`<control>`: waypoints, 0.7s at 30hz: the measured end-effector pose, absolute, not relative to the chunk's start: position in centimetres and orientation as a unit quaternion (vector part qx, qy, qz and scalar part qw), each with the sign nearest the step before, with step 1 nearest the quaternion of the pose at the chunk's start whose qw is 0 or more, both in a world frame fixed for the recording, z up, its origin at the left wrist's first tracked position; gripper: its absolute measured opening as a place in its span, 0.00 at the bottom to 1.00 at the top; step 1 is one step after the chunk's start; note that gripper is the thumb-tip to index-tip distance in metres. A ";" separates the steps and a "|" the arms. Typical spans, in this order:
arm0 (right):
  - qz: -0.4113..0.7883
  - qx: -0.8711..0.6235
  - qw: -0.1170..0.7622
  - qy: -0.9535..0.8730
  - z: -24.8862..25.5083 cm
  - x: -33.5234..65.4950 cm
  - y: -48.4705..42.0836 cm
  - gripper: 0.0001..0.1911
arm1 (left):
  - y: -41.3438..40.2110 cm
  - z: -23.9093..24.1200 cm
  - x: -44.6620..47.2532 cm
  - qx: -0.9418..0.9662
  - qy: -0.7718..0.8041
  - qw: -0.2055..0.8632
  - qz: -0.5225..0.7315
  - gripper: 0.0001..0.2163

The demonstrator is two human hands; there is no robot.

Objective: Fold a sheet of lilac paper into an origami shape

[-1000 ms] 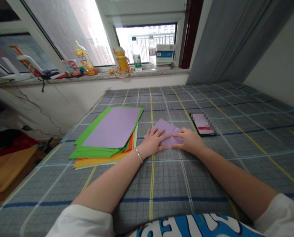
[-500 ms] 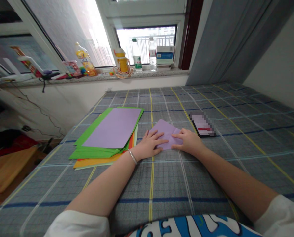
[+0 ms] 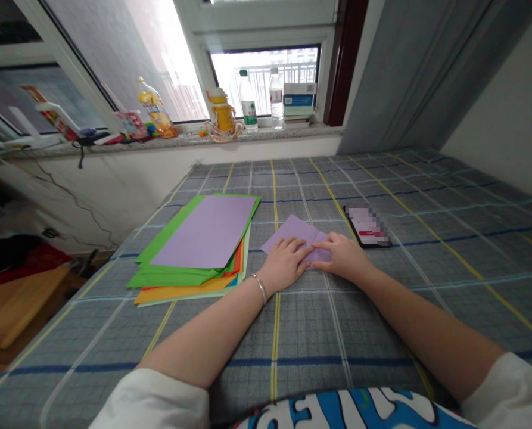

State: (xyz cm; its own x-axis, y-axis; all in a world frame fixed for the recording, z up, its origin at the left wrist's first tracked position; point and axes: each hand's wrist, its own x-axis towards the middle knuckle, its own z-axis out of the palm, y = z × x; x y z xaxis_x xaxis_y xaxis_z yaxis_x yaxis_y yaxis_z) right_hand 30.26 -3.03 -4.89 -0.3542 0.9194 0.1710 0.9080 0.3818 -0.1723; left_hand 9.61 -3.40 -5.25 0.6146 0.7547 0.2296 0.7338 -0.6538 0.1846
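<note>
A folded sheet of purple paper (image 3: pixel 288 229) lies on the checked cloth in front of me, one corner pointing away. My left hand (image 3: pixel 286 262), with a silver bangle at the wrist, rests flat on its near part, fingers stretched toward the right. On the paper's right side lies my right hand (image 3: pixel 339 256), its fingers extended and pressing down, the fingertips close to those of my left hand. Neither hand grips anything. The near edge of the paper is partly hidden under both hands.
To the left is a stack of coloured paper (image 3: pixel 203 235), purple on top of green and orange. A phone (image 3: pixel 367 226) lies to the right on the checked cloth (image 3: pixel 404 357). Bottles (image 3: pixel 248 104), a yellow flask (image 3: pixel 222 113) and boxes (image 3: pixel 298 100) stand along the windowsill.
My left hand has slid right across the purple paper, toward my right hand, uncovering its left corner. My right hand and the paper have stayed nearly in place.
</note>
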 end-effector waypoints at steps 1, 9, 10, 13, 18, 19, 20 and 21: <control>0.024 -0.554 0.121 -0.823 -4.9 30.3 -3.0 0.28 | -3.3 -5.3 9.7 0.896 0.421 0.033 0.133 0.20; 0.052 -0.549 0.128 -0.824 -5.0 30.9 -2.9 0.29 | -3.4 -4.5 9.4 0.894 0.441 0.059 0.058 0.24; 0.054 -0.549 0.129 -0.824 -5.0 31.0 -2.9 0.29 | -3.4 -4.5 9.4 0.894 0.441 0.061 0.055 0.24; 0.060 -0.552 0.129 -0.822 -4.8 31.5 -3.1 0.28 | -3.3 -4.7 9.5 0.895 0.438 0.062 0.056 0.23; 0.069 -0.584 0.099 -0.802 -3.9 31.8 -3.5 0.28 | -3.1 -5.1 9.3 0.895 0.436 0.057 0.071 0.24; 0.075 -0.598 0.088 -0.793 -3.7 31.9 -3.5 0.28 | -3.1 -5.2 9.3 0.896 0.435 0.056 0.074 0.23; 0.083 -0.612 0.076 -0.783 -3.5 32.0 -3.5 0.27 | -3.1 -5.2 9.3 0.896 0.434 0.055 0.076 0.23; 0.090 -0.625 0.063 -0.773 -3.4 32.0 -3.5 0.25 | -3.1 -5.2 9.3 0.897 0.432 0.054 0.078 0.23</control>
